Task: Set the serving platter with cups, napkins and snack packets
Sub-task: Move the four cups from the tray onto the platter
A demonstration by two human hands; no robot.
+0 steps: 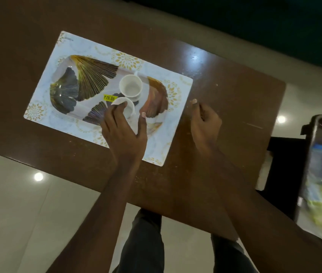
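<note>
Serving platter (89,79): oval-ish tray w/ gold and dark fan-leaf print, lies flat on a white placemat (177,107) w/ gold floral motifs; mat sits on a brown table (234,99), skewed, long axis running approx 10 to 4 o'clock across the view. Yellow price sticker (109,98) near platter centre.

Cup 1 (130,86): white, upright, empty, on platter right of centre, handle toward 12 o'clock. Appears to stand on a small white saucer; not sure.

Cup 2 (127,107): white, at 7 o'clock of cup 1, just beside it, on the platter, tilted toward 9 o'clock. Whether its base fully rests on the platter: can't tell.

Left hand (124,133): over the platter's near edge, fingers curled round cup 2's rim and wall from the 7 o'clock side, thumb stuck out apart toward 1 o'clock, not on the cup. Grip is on cup 2.

Right hand (205,123): on bare table at 3 o'clock of the mat, just beside its edge; fingers loosely curled in, index tip pointing to 11 o'clock. Holds nothing visible.

Misc: dark-framed tray (313,154) at far 4 o'clock, off the table, w/ blurred blue-yellow contents, unidentifiable. Pale glossy floor (18,203) below; person's dark trousers (142,243) at 6 o'clock.
</note>
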